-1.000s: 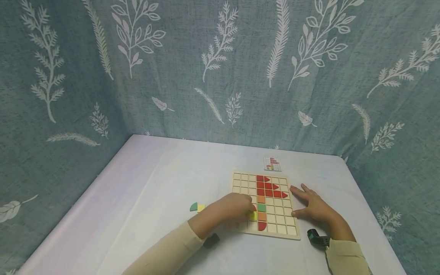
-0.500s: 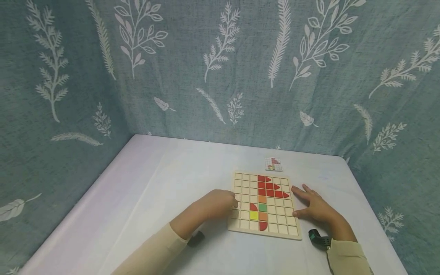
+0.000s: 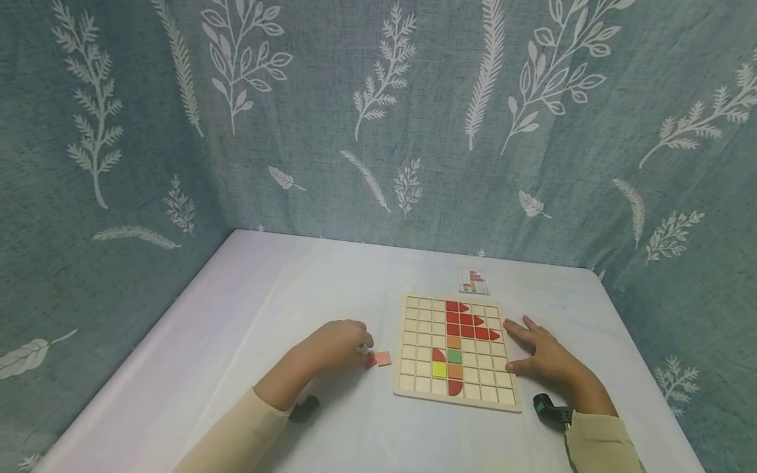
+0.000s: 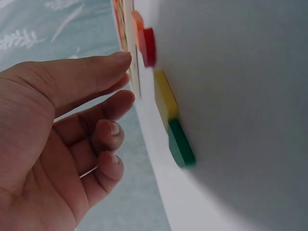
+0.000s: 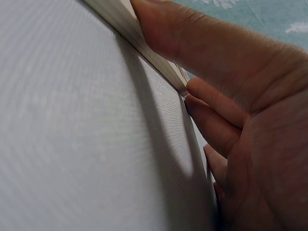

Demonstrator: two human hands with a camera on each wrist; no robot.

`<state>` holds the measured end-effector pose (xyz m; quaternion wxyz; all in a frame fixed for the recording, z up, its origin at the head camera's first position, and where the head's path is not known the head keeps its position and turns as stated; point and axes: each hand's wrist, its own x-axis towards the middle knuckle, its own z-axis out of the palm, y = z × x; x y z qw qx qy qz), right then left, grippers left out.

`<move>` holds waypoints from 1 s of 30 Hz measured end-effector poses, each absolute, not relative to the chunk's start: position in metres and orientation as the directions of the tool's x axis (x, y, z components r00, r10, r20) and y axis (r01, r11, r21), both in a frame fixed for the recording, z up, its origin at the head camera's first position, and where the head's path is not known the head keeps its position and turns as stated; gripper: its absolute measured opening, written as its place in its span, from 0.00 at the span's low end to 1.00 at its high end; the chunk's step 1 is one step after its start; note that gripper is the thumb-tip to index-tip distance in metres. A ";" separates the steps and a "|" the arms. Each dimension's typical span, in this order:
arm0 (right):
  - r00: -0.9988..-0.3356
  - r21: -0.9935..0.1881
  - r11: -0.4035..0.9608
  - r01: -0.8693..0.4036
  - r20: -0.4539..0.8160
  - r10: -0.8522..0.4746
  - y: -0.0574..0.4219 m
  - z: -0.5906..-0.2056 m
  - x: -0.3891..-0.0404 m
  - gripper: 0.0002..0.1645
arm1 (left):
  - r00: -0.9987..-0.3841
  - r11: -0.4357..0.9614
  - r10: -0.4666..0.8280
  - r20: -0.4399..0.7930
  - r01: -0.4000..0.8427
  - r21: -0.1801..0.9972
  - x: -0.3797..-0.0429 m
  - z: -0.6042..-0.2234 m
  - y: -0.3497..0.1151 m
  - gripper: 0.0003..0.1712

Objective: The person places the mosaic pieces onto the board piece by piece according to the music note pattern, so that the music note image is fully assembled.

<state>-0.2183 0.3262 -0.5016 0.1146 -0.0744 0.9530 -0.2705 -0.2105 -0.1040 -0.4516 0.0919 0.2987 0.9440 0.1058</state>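
My left hand (image 3: 338, 345) hovers just above the table, left of the wooden grid board (image 3: 424, 322). Its fingers are loosely bent with nothing between them. Below and beside the fingertips in the left wrist view lie a yellow tile (image 4: 166, 95), a green tile (image 4: 181, 144), a red tile (image 4: 147, 47) and an orange tile (image 4: 138, 25); the head view hides the yellow and green ones behind the hand. My right hand (image 3: 543, 353) is spread at the board's right side, its thumb (image 5: 163, 29) touching the edge. Red, orange, green and yellow tiles (image 3: 454, 357) sit in the grid.
A small pattern card (image 3: 473, 282) lies behind the board, showing a similar coloured figure on a grid. Dark wrist devices (image 3: 552, 412) are on both forearms. A patterned teal curtain (image 3: 378, 131) stands behind and beside the white table (image 3: 307, 269).
My left hand has moved left off the board to the loose tiles, uncovering a yellow square and a red rounded tile in the grid. The right hand stays at the board's edge.
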 end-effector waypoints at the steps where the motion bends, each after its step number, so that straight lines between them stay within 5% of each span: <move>1: -0.963 -0.532 0.843 -0.080 -0.178 -0.204 0.326 -0.501 -0.218 0.66 | -0.804 0.799 0.584 -0.108 0.546 0.254 -0.210 -0.452 -0.108 0.10; 12: -0.960 -0.533 0.840 -0.104 -0.168 -0.225 0.329 -0.501 -0.218 0.67 | -0.751 0.732 0.661 -0.003 0.643 0.226 -0.207 -0.458 -0.136 0.06; 30: -0.960 -0.563 0.823 -0.069 -0.186 -0.208 0.330 -0.508 -0.221 0.66 | -0.792 0.803 0.580 -0.191 0.516 0.298 -0.218 -0.457 -0.127 0.14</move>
